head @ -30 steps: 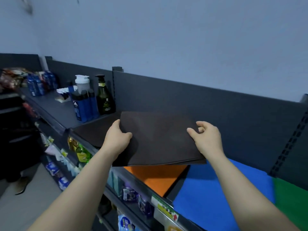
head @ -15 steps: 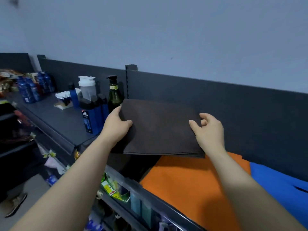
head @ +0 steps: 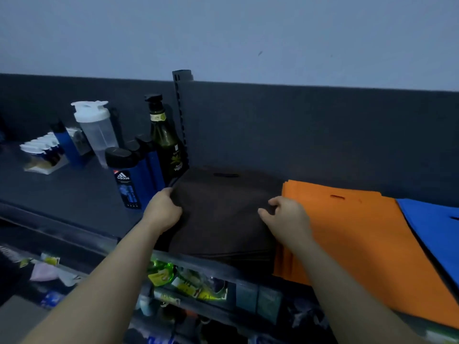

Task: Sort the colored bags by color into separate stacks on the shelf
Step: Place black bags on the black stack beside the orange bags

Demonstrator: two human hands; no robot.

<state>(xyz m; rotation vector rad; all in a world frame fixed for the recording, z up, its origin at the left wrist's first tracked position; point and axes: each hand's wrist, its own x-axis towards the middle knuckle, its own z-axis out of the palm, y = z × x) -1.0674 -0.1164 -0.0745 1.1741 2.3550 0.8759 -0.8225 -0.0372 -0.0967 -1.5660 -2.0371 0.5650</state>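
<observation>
The left hand [head: 162, 211] and right hand [head: 285, 214] each pinch an edge of the brown bags [head: 223, 214]; sliding them toward 9 o'clock may topple the Adidas bottle [head: 126, 181].

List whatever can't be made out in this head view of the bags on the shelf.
All in the head view:
brown bags: count in the stack; too dark, edges blurred.
blue bags: extent cut off by the right frame edge.
orange bags: left edge partly hidden by the right hand and forearm.
lower-shelf goods: labels blurred.
</observation>
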